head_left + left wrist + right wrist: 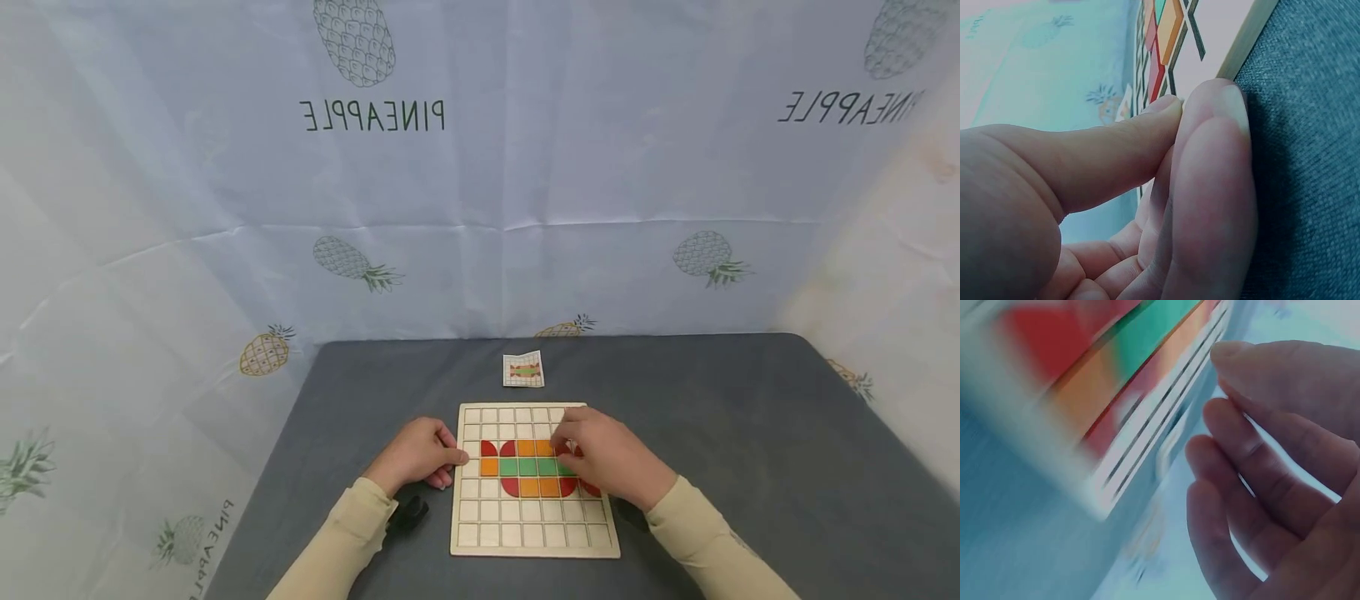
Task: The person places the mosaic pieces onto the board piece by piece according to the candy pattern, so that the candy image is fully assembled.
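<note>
A pale wooden grid board (498, 535) lies on the dark table, with red, orange and green tiles set in its upper and middle squares. At its left edge my left hand (420, 454) pinches the rim between thumb and index finger; the left wrist view shows the board's edge (1247, 44) right at the fingertips. Over the board's right side hovers my right hand (615, 454), hiding some squares. Its fingers are loosely bent, with nothing between thumb and fingertips in the right wrist view. Green tiles (528, 467) form a row between orange tiles (528, 487) and others above.
Behind the board lies a small paper card (522, 381) printed with a coloured grid pattern. A dark object (408, 514) shows beneath the left wrist. Pineapple-print cloth (495, 275) hangs along the back and sides of the dark table (712, 400).
</note>
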The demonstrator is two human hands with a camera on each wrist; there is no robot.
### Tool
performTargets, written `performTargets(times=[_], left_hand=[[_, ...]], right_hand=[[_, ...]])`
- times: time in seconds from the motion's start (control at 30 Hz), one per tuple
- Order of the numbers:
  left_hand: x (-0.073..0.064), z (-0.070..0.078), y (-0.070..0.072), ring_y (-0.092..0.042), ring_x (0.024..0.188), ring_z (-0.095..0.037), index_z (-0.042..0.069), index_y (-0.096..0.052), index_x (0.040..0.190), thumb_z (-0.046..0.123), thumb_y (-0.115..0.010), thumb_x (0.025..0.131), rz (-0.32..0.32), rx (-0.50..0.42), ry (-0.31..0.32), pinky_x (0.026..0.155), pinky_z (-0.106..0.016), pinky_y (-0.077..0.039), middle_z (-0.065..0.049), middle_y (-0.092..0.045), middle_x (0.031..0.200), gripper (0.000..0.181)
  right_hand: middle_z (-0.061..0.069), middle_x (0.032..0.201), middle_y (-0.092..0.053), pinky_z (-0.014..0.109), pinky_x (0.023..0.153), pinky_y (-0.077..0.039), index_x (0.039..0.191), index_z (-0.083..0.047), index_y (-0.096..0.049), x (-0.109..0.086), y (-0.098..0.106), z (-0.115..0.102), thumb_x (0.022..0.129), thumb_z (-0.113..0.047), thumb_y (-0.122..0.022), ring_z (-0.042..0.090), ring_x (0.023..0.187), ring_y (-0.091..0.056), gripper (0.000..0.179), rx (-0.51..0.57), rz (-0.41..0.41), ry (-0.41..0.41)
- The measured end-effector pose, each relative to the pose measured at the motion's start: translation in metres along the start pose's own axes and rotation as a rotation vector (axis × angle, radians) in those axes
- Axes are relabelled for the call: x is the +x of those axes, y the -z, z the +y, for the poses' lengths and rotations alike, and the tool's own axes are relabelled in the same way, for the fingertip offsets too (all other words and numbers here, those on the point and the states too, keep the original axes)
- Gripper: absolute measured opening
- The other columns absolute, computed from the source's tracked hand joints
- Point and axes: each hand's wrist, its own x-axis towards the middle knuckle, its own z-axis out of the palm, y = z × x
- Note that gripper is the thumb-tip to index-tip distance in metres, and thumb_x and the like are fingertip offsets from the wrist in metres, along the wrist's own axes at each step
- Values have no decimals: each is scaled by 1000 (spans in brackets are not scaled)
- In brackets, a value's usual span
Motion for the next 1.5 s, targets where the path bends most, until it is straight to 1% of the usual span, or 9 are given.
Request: performTargets(times=[0.17,0.27,0.37,0.47,0.7,0.83,1.1,1.3,1.5], left_hand=[[-1,-2,1,-71,57,-14,4,-66,98,23,-90,91,15,5,5,55,-31,-65,-7,-73,77,31],[-3,-3,2,-70,57,-14,4,-66,98,23,-90,91,26,6,7,55,-31,-65,-7,-73,77,31],[-4,-4,3,-70,57,-14,4,-66,98,23,-90,91,33,6,7,55,-31,-64,-7,-73,77,31],[-5,-4,4,-70,57,-14,5,-67,98,23,-90,91,31,4,9,54,-31,-64,-7,-73,77,30],[-4,-7,5,-71,57,-15,4,-67,100,23,-90,91,16,-11,2,55,-33,-65,-8,-73,78,31],[-4,-6,3,-71,57,-16,4,-67,101,23,-89,91,9,-17,1,55,-33,-65,-8,-73,79,31],[-3,-2,1,-70,57,-15,4,-67,101,22,-89,92,-1,-9,-7,55,-33,-65,-8,-73,78,30],[-1,-1,-1,-71,58,-16,4,-67,100,22,-89,92,-1,2,-5,55,-33,-65,-8,-73,78,30],[0,0,-2,-71,58,-16,4,-67,101,23,-89,92,-6,2,-4,55,-33,-65,-8,-74,79,30]], right_hand=[[-10,102,-68,30,77,-62,102,-23,-82,-37,17,41,85,-5,-91,12,96,-65,26,-65,-6,-67],[-12,104,-68,35,80,-64,103,-25,-80,-57,22,61,82,-4,-92,15,100,-69,32,-66,-23,-101],[-14,104,-68,36,81,-64,103,-26,-80,-71,23,75,81,-3,-93,17,100,-70,34,-55,-45,-114],[-16,104,-68,35,81,-63,103,-29,-79,-79,21,82,80,-5,-93,15,99,-70,36,-47,-66,-120],[-18,105,-66,33,81,-62,105,-30,-78,-79,15,80,80,-15,-96,10,98,-66,34,-36,-48,-77],[-18,106,-65,33,81,-62,106,-29,-79,-76,12,75,81,-20,-96,8,97,-63,32,-14,-65,-73],[-19,100,-63,28,76,-59,98,-33,-78,-77,10,80,82,-28,-96,2,90,-58,25,27,-69,-115],[-21,97,-61,28,76,-59,94,-36,-77,-76,9,81,84,-31,-95,0,87,-58,21,18,-64,-110],[-19,95,-62,29,75,-60,93,-36,-78,-65,11,68,86,-30,-94,0,85,-57,19,28,-53,-99]])
